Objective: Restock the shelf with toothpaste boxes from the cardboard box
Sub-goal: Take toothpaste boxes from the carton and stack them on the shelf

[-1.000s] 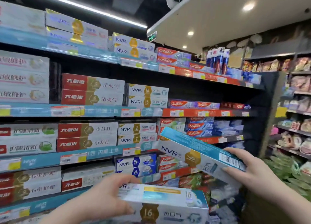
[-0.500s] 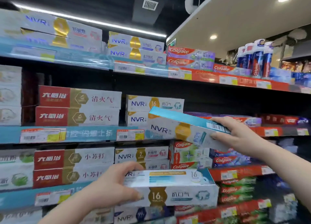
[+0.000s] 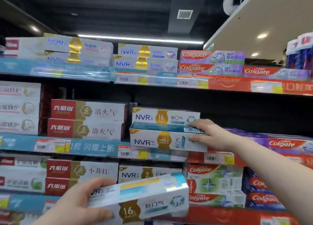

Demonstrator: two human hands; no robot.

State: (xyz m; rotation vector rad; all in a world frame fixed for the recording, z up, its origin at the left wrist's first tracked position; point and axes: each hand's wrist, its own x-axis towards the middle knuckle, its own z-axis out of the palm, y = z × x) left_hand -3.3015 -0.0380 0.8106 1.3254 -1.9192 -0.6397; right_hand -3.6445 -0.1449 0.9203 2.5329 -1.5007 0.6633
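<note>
Looking up at stocked store shelves (image 3: 94,147) of toothpaste, seen from a head-worn camera.

Far left of the frame: sitting in blurred stacks, pale boxes (image 3: 18,106) on the middle shelf. Just right of them, lying two high, red-and-white boxes (image 3: 88,119) with gold hexagons.

Lower left to lower centre: reaching in from the bottom edge, the left hand (image 3: 81,202), fingers (image 3: 94,184) curled over the top and thumb under the front, gripping the left end of a white NVR "16" toothpaste box (image 3: 144,197). Box tilting up toward the right, held clear in front of the lower shelves.

Centre: lying on the middle shelf, a matching NVR box (image 3: 166,116). Directly below and in front of it, a second NVR "16" box (image 3: 162,138) resting at the shelf's front edge, teal top face showing, barcode at its right end.

Right of centre: stretching in from the lower right, the right hand (image 3: 208,135), fingers pressing on that box's right end, some on top, some on the front face.

Right side: lining every shelf level, red Colgate boxes (image 3: 210,62).
</note>
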